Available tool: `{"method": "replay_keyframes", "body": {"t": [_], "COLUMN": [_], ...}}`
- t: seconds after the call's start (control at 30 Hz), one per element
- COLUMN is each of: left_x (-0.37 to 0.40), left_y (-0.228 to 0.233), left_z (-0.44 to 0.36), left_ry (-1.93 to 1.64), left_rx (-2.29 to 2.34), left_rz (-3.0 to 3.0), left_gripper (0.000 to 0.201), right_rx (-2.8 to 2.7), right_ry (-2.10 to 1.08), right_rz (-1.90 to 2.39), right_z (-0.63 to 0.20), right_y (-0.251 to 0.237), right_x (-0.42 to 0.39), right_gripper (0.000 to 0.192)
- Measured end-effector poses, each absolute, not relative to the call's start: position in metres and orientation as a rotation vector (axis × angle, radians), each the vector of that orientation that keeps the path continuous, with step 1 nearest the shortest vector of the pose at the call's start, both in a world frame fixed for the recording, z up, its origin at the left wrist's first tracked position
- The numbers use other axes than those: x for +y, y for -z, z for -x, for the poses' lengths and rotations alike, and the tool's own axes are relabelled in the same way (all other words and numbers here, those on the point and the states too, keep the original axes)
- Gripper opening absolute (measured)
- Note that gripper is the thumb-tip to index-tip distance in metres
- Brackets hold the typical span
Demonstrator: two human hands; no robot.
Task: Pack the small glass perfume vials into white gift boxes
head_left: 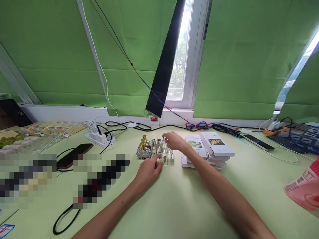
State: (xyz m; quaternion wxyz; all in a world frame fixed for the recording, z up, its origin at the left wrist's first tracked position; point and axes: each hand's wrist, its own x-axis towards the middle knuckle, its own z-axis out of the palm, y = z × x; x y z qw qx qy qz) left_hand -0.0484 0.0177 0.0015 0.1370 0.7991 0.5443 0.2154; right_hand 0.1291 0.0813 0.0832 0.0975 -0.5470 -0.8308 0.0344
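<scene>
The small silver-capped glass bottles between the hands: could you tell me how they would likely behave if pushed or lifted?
The small bottles look like clear glass, so probably fragile and somewhat slippery. They stand upright and narrow, close together, so a nudge from the left hand could well tip one into its neighbours.
</scene>
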Motion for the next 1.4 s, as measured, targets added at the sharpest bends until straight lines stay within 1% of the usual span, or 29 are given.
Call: {"method": "replay_keyframes", "body": {"t": [0.23, 0.53, 0.73, 0.9, 1.07, 1.2, 1.4], "left_x": [0.017, 0.017, 0.015, 0.011, 0.008, 0.008, 0.011], "left_y": [-0.002, -0.001, -0.002, -0.007, -0.008, -0.006, -0.002], "left_z": [0.049, 0.049, 0.048, 0.047, 0.048, 0.048, 0.047], "left_ry": [-0.597, -0.57, -0.542, -0.463, -0.474, -0.477, -0.532], "left_rx": [1.562, 1.486, 1.422, 1.367, 1.329, 1.342, 1.393], "left_rz": [-2.33, -2.42, -2.489, -2.517, -2.525, -2.521, -2.476], "left_gripper": [0.033, 0.025, 0.027, 0.034, 0.037, 0.035, 0.028], "right_rx": [-2.455, -2.452, -2.448, -2.455, -2.466, -2.482, -2.5], "right_ry": [-0.07, -0.035, -0.026, -0.03, -0.022, -0.018, -0.017], "right_rz": [1.646, 1.661, 1.668, 1.671, 1.684, 1.697, 1.718], "right_z": [-0.127, -0.125, -0.124, -0.124, -0.123, -0.122, -0.12], "right_y": [-0.084, -0.086, -0.088, -0.087, -0.087, -0.088, -0.092], "right_x": [0.079, 0.075, 0.073, 0.074, 0.074, 0.073, 0.068], "right_gripper": [0.032, 0.027, 0.023, 0.023, 0.021, 0.019, 0.019]}}
